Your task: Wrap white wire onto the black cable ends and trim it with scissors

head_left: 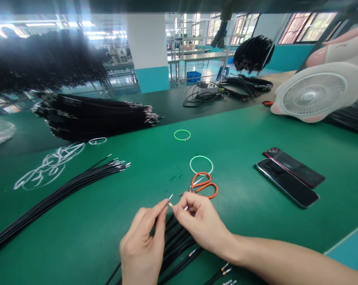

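My left hand (143, 243) and my right hand (198, 223) meet low in the middle of the view, both pinching the stripped metal end of a thin black wire (170, 202). Under the hands lies a loose bundle of black wires (179, 245) running toward me. Orange-handled scissors (203, 185) rest on the green mat just beyond my right hand, touching a pale green ring (201, 164). A second bundle of black wires (63, 190) stretches across the left side of the mat.
A large stack of black wires (92, 116) lies at the back left. A small green ring (182, 135) sits mid-mat. Two phones (290, 177) lie on the right, a white fan (315, 93) behind them. White wire scraps (50, 166) lie on the left.
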`<state>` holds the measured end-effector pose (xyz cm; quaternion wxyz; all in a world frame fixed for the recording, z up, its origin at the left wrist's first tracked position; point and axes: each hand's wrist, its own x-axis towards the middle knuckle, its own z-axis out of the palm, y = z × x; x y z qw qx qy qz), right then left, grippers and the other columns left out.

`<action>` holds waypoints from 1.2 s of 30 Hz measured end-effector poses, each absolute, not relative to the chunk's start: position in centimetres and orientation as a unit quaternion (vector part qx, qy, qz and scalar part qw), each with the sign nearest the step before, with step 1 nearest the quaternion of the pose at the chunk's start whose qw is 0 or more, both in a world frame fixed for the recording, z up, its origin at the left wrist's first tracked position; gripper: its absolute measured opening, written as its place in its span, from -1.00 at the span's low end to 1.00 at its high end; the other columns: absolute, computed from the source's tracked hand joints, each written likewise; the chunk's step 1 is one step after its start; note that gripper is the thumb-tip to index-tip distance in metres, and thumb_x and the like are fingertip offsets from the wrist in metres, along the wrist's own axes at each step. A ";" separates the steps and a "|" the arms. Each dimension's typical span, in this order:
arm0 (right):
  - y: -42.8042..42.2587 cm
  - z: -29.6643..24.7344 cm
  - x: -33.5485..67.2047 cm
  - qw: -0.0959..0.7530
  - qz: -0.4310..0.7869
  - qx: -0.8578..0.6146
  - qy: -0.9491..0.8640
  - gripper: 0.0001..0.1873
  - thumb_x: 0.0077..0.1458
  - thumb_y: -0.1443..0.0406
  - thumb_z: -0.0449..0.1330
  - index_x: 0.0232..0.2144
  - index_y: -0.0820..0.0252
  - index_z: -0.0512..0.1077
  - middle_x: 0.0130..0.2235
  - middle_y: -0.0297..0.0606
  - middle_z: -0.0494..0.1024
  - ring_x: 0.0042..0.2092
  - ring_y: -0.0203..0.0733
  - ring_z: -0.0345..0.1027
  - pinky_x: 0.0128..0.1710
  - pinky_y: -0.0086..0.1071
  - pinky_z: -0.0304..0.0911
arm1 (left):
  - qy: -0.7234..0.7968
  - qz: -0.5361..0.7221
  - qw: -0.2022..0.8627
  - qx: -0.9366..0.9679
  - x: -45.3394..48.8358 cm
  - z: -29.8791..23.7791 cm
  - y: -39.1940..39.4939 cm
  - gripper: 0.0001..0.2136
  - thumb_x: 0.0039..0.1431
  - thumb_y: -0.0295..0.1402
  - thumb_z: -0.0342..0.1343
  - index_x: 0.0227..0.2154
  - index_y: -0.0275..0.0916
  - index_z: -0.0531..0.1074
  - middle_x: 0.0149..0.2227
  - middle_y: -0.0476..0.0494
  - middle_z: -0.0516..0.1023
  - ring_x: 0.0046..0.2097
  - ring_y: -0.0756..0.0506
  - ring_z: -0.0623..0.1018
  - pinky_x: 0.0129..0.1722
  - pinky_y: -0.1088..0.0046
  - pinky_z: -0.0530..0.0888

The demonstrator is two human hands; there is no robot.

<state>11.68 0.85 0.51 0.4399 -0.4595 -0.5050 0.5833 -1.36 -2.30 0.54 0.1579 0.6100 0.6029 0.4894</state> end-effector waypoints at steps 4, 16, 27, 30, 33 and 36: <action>0.9 0.5 11.7 0.438 0.578 -0.462 -0.510 -0.77 0.02 0.24 0.16 -0.58 0.20 0.26 -0.62 -0.50 0.17 -0.56 -0.41 -0.03 -0.57 -0.50 -0.08 | 0.602 0.489 0.156 0.611 -1.3 0.5 -2.3 -0.81 0.15 -0.40 0.14 -0.22 -0.05 0.59 -0.38 -0.04 0.58 -0.35 -0.08 0.54 -0.23 0.44 0.40; 0.8 0.7 11.7 0.438 0.578 -0.447 -0.524 -0.76 0.04 0.21 0.16 -0.58 0.20 0.27 -0.62 -0.49 0.18 -0.56 -0.40 -0.03 -0.56 -0.49 -0.08 | 0.632 0.490 0.184 0.571 -1.2 0.3 -2.2 -0.82 0.10 -0.30 0.20 -0.21 -0.06 0.56 -0.31 -0.05 0.60 -0.32 -0.10 0.56 -0.19 0.40 0.43; 1.1 0.6 11.7 0.438 0.589 -0.456 -0.503 -0.76 0.00 0.23 0.17 -0.59 0.18 0.24 -0.62 -0.50 0.19 -0.56 -0.41 -0.02 -0.57 -0.50 -0.07 | 0.613 0.500 0.144 0.595 -1.1 0.3 -2.3 -0.83 0.09 -0.40 0.20 -0.25 -0.07 0.58 -0.37 -0.02 0.60 -0.35 -0.07 0.56 -0.19 0.44 0.44; 1.1 0.6 11.7 0.436 0.591 -0.453 -0.505 -0.76 0.00 0.24 0.17 -0.60 0.19 0.24 -0.62 -0.50 0.19 -0.56 -0.40 -0.02 -0.57 -0.50 -0.07 | 0.612 0.489 0.147 0.604 -1.3 0.3 -2.3 -0.83 0.12 -0.39 0.18 -0.24 -0.06 0.57 -0.37 -0.02 0.60 -0.36 -0.07 0.56 -0.20 0.44 0.44; 1.0 0.7 11.7 0.437 0.589 -0.455 -0.505 -0.77 0.01 0.24 0.16 -0.59 0.19 0.25 -0.62 -0.50 0.19 -0.56 -0.40 -0.02 -0.56 -0.50 -0.07 | 0.608 0.481 0.145 0.614 -1.4 0.2 -2.4 -0.82 0.14 -0.40 0.16 -0.22 -0.05 0.57 -0.36 -0.02 0.60 -0.35 -0.07 0.56 -0.20 0.44 0.43; 1.0 0.7 11.7 0.434 0.588 -0.460 -0.505 -0.78 0.00 0.24 0.16 -0.59 0.19 0.25 -0.62 -0.50 0.19 -0.56 -0.40 -0.01 -0.56 -0.50 -0.07 | 0.604 0.466 0.138 0.632 -1.4 0.3 -2.4 -0.79 0.17 -0.43 0.12 -0.19 -0.04 0.56 -0.35 -0.02 0.59 -0.34 -0.05 0.56 -0.20 0.45 0.41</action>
